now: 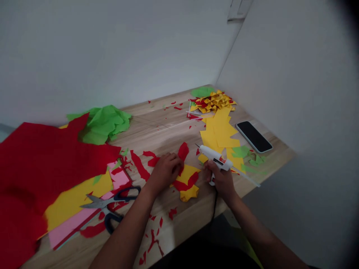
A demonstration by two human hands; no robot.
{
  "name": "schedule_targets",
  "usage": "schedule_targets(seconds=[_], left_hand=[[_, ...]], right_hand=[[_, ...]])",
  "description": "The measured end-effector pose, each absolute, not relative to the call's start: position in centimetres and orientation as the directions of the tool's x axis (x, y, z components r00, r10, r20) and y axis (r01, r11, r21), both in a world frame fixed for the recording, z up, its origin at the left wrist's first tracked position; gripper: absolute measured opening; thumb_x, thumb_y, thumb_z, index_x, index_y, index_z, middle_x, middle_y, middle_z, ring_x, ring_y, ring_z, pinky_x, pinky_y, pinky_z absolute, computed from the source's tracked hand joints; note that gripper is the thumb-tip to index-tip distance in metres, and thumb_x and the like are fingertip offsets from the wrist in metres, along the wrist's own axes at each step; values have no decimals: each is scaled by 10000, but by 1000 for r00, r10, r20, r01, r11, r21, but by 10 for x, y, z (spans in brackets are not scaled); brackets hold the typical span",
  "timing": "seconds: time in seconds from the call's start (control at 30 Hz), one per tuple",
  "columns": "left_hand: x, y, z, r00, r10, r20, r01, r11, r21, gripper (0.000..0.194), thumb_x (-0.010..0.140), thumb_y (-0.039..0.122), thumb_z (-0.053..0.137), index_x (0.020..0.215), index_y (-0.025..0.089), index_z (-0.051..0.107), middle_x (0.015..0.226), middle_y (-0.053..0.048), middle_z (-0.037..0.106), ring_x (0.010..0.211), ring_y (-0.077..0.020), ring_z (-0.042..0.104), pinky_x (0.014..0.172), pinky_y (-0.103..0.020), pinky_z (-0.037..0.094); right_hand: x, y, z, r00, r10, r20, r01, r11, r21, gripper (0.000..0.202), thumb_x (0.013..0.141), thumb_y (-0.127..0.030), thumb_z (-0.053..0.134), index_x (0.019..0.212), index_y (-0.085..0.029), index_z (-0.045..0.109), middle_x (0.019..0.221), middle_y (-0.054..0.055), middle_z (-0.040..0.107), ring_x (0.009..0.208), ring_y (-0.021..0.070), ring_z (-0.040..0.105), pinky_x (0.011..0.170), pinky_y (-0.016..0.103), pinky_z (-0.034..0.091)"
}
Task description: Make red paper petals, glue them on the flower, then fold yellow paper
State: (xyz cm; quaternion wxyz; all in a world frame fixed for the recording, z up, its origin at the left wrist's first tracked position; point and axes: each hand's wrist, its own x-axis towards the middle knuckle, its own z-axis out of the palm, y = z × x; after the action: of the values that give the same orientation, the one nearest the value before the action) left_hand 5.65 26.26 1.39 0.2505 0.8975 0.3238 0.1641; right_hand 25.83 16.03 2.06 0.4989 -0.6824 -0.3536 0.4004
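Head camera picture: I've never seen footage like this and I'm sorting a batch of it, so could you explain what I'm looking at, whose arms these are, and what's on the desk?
There is one picture, taken by a camera worn on a person's head, looking forward and down. The two bare arms reaching in from the bottom belong to that person.

The left hand presses on a small piece of red and yellow cut paper. The right hand grips a white glue gun, its nozzle pointing towards the paper.

All of it lies on a wooden desk set in a white corner. At left are large red sheets, a yellow sheet and a pink sheet, with scissors lying on them, and crumpled green paper behind. At the back right sit a pile of folded yellow and red pieces, flat yellow offcuts and a dark phone. Red scraps are scattered around.
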Motion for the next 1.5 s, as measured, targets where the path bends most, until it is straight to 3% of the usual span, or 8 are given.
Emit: schedule_targets(seconds=[0.17,0.37,0.53,0.7,1.03,1.23,1.5], left_hand=[[56,261,16,765,620,173,475,-725,498,162,868,165,584,955,250,692,1041,-53,659,979,-223,571,874,-387,438],[53,263,14,778,605,169,483,-748,455,110,887,240,618,964,228,695,1073,-64,670,975,-226,581,853,-387,454],[51,262,20,770,621,146,526,-748,405,329,872,299,662,1190,223,620,1173,-85,651,1057,-253,565,903,-422,459],[51,260,31,757,632,166,543,-749,379,167,944,219,525,1061,201,643,1100,-78,670,1003,-229,576,854,-401,463],[51,253,24,773,616,150,542,-765,347,320,909,228,588,1221,257,651,1232,-81,647,1108,-258,552,908,-444,475],[49,252,29,785,602,147,517,-767,379,191,913,258,598,1069,248,708,1198,-81,670,1102,-254,577,912,-445,477],[47,246,28,790,589,171,533,-797,285,224,930,255,578,1103,285,716,1209,-77,670,1081,-254,590,885,-439,478]], right_hand=[[257,159,16,443,881,-167,40,-205,-978,395,899,-555,513,750,-207,628,444,-27,532,458,152,515,530,278,446],[257,157,13,443,880,-172,14,-198,-980,398,846,-568,580,736,-192,646,433,-30,533,430,139,508,464,252,410],[257,157,13,452,877,-166,11,-191,-982,406,818,-583,594,732,-191,655,436,-29,537,418,137,515,434,244,401],[258,157,13,432,886,-167,-2,-184,-983,400,824,-577,590,730,-192,651,441,-22,538,426,141,523,436,251,411],[257,157,10,446,876,-181,-10,-197,-980,381,809,-571,595,728,-202,640,446,-19,530,431,151,522,441,267,427],[258,156,11,442,874,-201,-1,-224,-975,383,792,-575,597,724,-200,638,439,-20,526,433,150,517,431,258,408],[258,155,11,420,883,-209,3,-232,-973,372,805,-562,601,730,-200,639,463,-15,530,446,153,524,444,263,419]])
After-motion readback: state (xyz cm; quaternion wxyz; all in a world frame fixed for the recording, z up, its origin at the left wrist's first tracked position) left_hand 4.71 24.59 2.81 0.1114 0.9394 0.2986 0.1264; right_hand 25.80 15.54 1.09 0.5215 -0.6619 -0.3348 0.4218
